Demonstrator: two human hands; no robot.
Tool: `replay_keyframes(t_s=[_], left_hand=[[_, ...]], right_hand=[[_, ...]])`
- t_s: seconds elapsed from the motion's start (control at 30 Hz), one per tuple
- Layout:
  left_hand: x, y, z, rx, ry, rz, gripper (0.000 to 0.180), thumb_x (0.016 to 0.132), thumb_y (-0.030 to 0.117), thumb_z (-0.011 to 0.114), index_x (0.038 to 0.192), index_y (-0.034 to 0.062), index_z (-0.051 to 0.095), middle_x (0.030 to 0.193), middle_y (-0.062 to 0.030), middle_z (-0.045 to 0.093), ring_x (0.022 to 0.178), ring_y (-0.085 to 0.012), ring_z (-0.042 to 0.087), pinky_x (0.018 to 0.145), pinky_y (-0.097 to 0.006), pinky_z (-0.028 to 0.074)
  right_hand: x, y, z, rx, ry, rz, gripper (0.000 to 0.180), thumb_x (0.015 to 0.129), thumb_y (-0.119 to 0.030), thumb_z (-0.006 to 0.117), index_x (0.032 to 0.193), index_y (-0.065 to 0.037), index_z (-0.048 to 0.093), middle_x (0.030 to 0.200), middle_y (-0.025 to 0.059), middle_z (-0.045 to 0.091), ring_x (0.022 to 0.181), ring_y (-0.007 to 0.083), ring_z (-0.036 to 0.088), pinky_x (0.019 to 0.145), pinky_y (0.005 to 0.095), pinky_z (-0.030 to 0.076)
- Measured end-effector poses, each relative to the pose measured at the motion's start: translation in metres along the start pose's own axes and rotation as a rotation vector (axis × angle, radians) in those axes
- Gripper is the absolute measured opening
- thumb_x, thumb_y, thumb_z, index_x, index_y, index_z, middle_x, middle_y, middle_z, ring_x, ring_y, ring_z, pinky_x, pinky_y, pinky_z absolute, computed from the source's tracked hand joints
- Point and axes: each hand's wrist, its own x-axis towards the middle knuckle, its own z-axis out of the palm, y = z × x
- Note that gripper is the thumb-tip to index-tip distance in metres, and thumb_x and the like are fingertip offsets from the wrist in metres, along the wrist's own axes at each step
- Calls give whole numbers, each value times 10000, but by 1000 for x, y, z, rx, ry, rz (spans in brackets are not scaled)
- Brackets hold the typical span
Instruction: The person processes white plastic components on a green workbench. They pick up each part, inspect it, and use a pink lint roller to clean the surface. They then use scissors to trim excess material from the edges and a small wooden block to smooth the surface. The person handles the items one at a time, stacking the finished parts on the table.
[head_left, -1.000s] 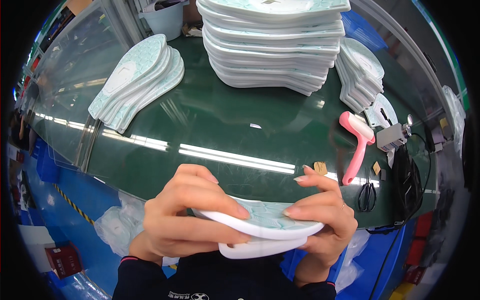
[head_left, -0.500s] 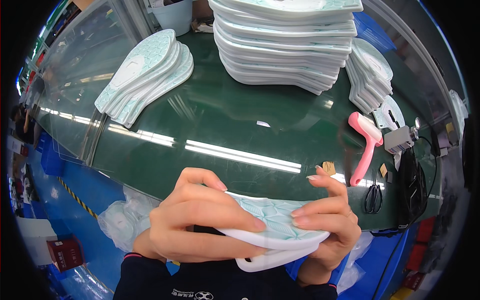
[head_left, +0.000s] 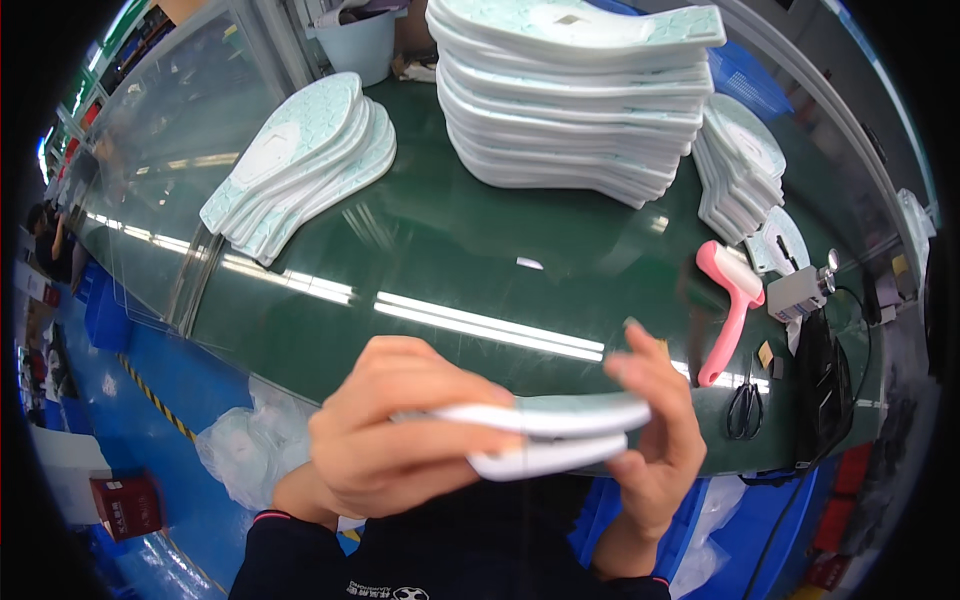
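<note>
Both hands are up close under the head camera, right at the near edge of the green table (head_left: 450,260). The left hand (head_left: 400,430) wraps over a pair of pale insoles (head_left: 560,435), fingers curled across the top one and thumb underneath. The right hand (head_left: 655,430) pinches the other end, fingertips pressed on the edges, so the two insoles are held flat, one stacked on the other, edge-on to the camera. The upper one shows a mint-green face; the lower one is white.

Take the table as the landmark. At its far middle stands a tall stack of insoles (head_left: 575,110), mint tops and white sides. At the far left lies a lower fanned pile of insoles (head_left: 300,160), slanted. At the far right, a smaller leaning pile of insoles (head_left: 740,170) sits just beside the tall stack. On the right edge of the table lies a pink hand roller (head_left: 730,300), handle toward the near side, and close to it black scissors (head_left: 743,410) and a small grey device (head_left: 800,290). Beyond the table's far edge stands a pale blue bucket (head_left: 362,45). Below the table's near left, a clear plastic bag (head_left: 245,455) lies on the blue floor (head_left: 130,400).
</note>
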Motion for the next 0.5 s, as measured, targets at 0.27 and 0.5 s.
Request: replay_keyframes(t_s=[0.27, 0.5], left_hand=[[24, 12, -3, 5, 258, -113, 365, 688, 49, 706, 1038, -9, 617, 1040, -143, 567, 923, -219, 565, 782, -289, 456], [52, -4, -23, 72, 616, -236, 307, 827, -11, 509, 1130, -40, 538, 1119, -151, 541, 998, -210, 534, 871, -287, 403]], right_hand=[[-5, 3, 27, 1333, -214, 895, 765, 883, -578, 260, 1406, -60, 53, 1425, 160, 199, 1293, 296, 266, 1036, 443, 266], [-1, -13, 18, 1155, -434, 794, 906, 785, 47, 586, 1414, -115, -46, 1309, 230, 375, 1172, 226, 432, 960, 324, 338]])
